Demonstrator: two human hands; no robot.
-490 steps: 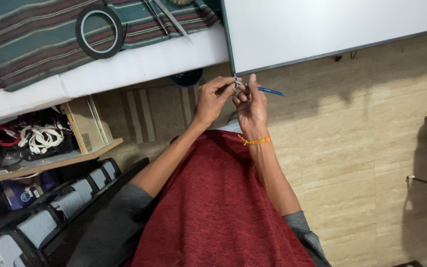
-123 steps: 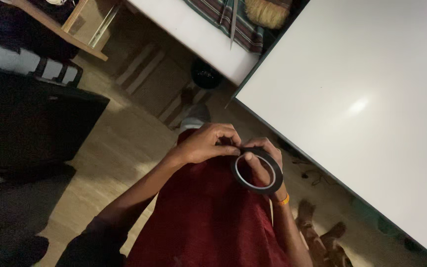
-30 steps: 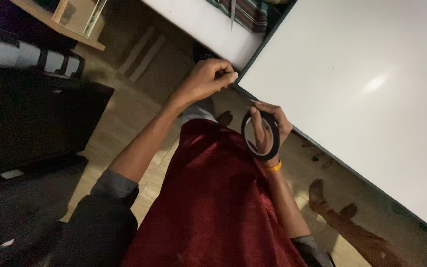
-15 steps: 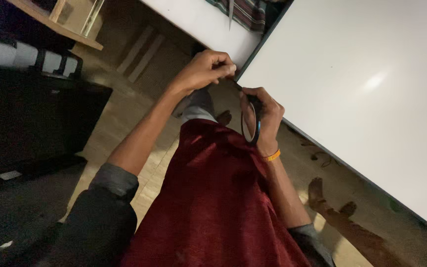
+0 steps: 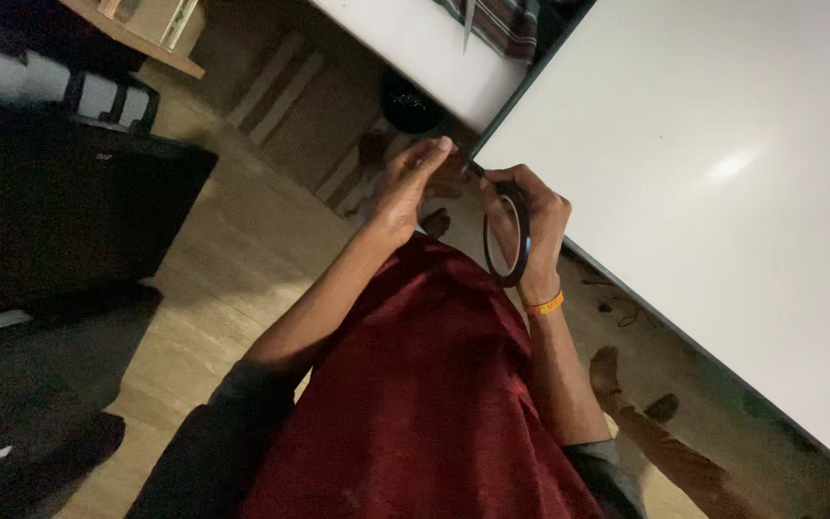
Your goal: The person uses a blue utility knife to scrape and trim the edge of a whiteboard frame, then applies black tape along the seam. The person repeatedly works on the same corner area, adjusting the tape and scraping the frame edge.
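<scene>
My right hand point(image 5: 535, 207) holds a thin black roll of tape point(image 5: 508, 235) upright, its ring hanging below my fingers near the orange band on my wrist. My left hand point(image 5: 410, 183) is raised beside it, fingertips pinched at the tape's loose end right at the dark corner edge of a large white board point(image 5: 722, 163). Both hands meet at that corner. A red garment point(image 5: 415, 384) covers my lap below them.
A white table point(image 5: 405, 43) with a striped cloth point(image 5: 501, 19) stands at the top. A dark round object point(image 5: 410, 106) sits on the wooden floor under it. Black cases point(image 5: 50, 211) stand at left. Another person's bare foot point(image 5: 612, 370) rests on the floor at right.
My left hand has come down from the corner tip closer to my right hand. The tape roll has turned edge-on and stays in my right hand.
</scene>
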